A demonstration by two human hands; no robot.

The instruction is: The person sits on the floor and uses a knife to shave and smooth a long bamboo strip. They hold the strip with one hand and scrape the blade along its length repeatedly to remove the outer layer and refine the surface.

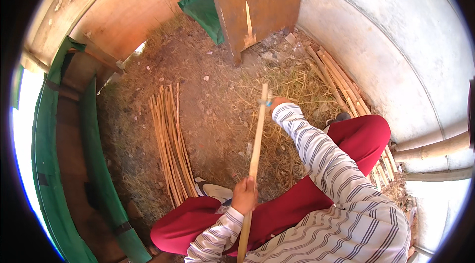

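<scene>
Head view looks down on a dirt floor strewn with dry straw and chips, shut in by a pale curved wall on the right and plank walls at the upper left. At the top stands a brown wooden box with green cloth draped on it; its front corner is splintered. A green-edged panel curves along the left. No container with contents shows; the sticks lie loose. One bundle of thin bamboo strips lies on the floor left of centre, and a second pile lies along the wall on the right, partly under the person's red-trousered knee. The person sits on the floor in a striped shirt, a shoe showing by the left knee. A long, pale bamboo stick runs straight up the middle, from the lap out over the straw. The left hand is wrapped tight around its near part. The right hand sits at its far end, beside a small bluish thing there; whether that grip is clenched or loose I cannot tell.
</scene>
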